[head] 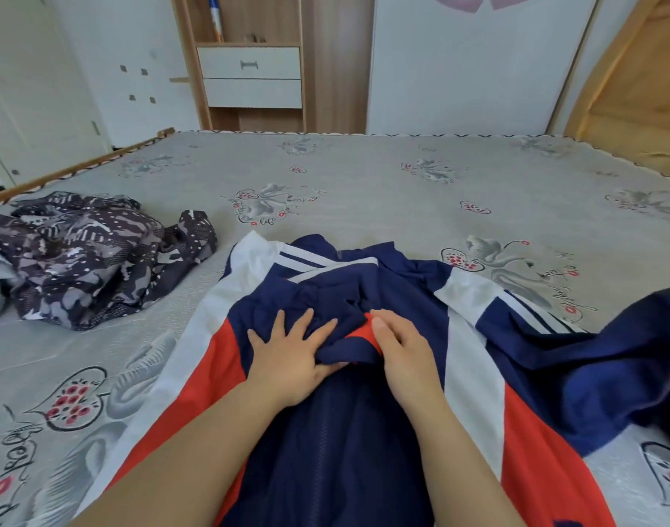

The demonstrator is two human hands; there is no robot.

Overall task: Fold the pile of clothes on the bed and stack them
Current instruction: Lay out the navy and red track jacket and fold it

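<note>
Jacket (363, 431) spread at near bed (363, 176) edge; left hand (287, 355) pressed flat on it, a fold gripped by right hand (398, 348)

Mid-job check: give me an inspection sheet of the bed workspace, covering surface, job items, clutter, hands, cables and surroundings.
Surface: grey floral-printed bed sheet, mostly bare at the far side.
Job's things: navy, red and white sports jacket spread out in front; crumpled dark patterned garment lying at left.
Clutter: nothing seen.
Hands: left hand flat on the jacket, fingers spread; right hand pinching a navy fold.
Cables: nothing seen.
Surroundings: wooden cabinet with white drawers beyond the bed; white walls.
</note>
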